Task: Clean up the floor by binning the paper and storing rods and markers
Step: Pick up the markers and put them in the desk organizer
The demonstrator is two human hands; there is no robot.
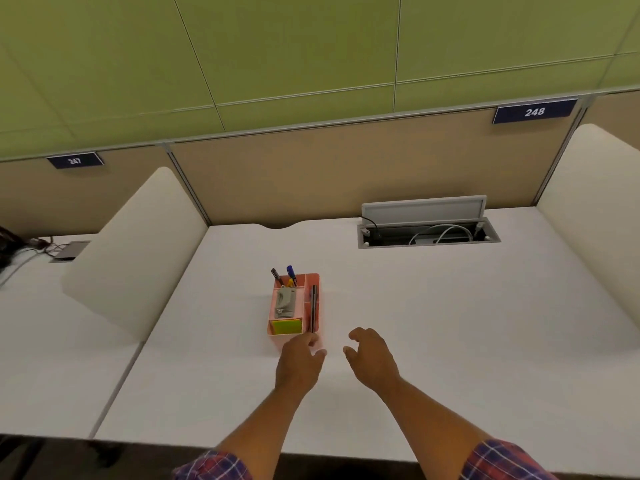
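A: Centre of the frame?
B: Pink desk organizer on the white table, split into compartments. Upper-left compartment: two markers standing up, one with a blue cap, one dark. Middle-left: a grey stapler-like item. Lower-left: yellow-green sticky notes. Long right-hand compartment: dark rods lying lengthwise.

A: Left hand?
B: Left hand just below the organizer, fingertips at its lower right corner, near the end of the rods. Grip loosely spread, thumb out to the right, pinching nothing visible. Actual contact with the pink wall: cannot tell.

A: Right hand?
B: Right hand lower centre, right of the left one, above the bare table. Grip spread and curled, empty.

A: Sleeves?
B: Red and blue plaid sleeves at the bottom edge, forearms bare.

A: Surroundings?
C: Open cable hatch upper right of the table, grey lid raised, white cables inside. White side dividers left and right. Tan back panel with number plates: 247 upper left, 248 upper right. Green wall above. Dark floor strip along the bottom left edge.
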